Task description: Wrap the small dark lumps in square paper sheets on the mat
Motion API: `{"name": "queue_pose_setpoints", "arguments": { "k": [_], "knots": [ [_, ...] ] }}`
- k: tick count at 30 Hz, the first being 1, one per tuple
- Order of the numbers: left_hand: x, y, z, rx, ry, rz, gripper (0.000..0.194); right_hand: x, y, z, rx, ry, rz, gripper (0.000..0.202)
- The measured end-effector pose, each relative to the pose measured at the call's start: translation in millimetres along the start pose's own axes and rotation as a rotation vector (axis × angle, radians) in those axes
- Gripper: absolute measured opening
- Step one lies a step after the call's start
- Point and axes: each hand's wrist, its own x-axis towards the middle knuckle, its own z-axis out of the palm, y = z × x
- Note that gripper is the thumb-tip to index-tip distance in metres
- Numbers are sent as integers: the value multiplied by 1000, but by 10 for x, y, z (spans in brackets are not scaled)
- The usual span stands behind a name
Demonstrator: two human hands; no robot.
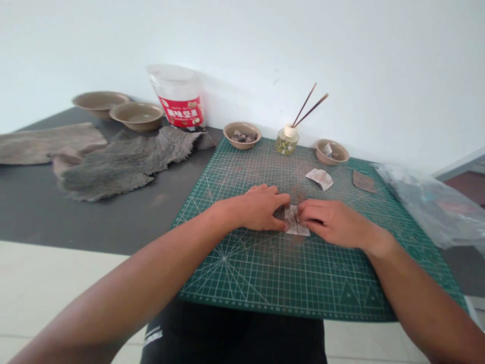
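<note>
We see the creased grey-white paper square (299,231) lying unfolded; left hand (261,208) spread at its edge, right hand (329,220) bunched, pinch unclear; curved whitish sheet (320,178) untouched.

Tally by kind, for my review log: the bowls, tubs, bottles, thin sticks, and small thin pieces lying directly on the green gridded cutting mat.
Round tan bowls: 4
Clear plastic tub with red label: 1
Squat clear-glass bottle: 1
Thin dark sticks: 2
Small whitish pieces: 2
Small brown piece: 1
Total: 11
</note>
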Motion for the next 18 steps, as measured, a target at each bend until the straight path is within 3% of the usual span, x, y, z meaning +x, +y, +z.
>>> {"name": "queue_pose_setpoints", "arguments": {
  "k": [9,18],
  "knots": [
    [1,-15,10,-12,0,19,43,-40,-69,52,40,20,1,11],
    [-11,19,-32,-22,-31,-7,45,-46,-67,50,138,7,97,11]
  ]
}}
